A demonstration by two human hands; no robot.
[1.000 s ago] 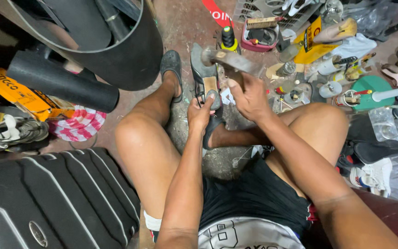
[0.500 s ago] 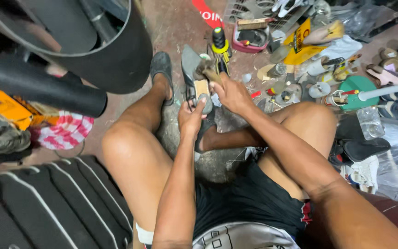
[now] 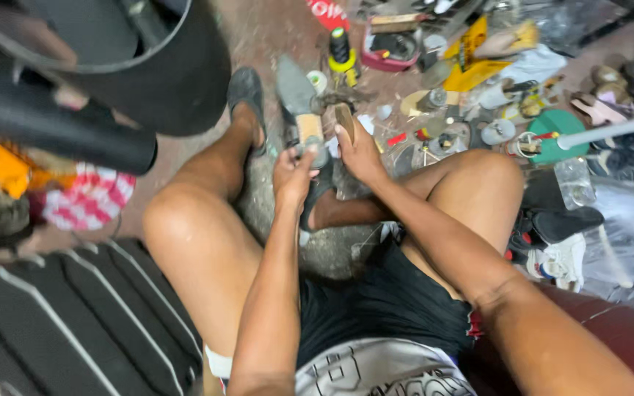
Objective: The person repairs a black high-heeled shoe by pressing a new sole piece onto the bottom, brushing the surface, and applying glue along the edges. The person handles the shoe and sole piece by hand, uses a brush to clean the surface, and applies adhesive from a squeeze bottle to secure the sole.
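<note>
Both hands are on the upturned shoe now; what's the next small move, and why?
Probably steady the shoe with the left hand and press down at the heel with the right hand: the grey sole faces up, the left hand grips its heel end, and the right already rests beside it.

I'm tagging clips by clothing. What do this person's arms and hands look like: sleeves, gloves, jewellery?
Both arms are bare with no sleeves reaching them. The left hand and right hand wear no gloves; no watch, rings or bands show, though the frame is a bit blurred.

Both arms extended forward between bent knees; left hand (image 3: pixel 293 176) fingers curled closed, right hand (image 3: pixel 361 150) gripping.
</note>
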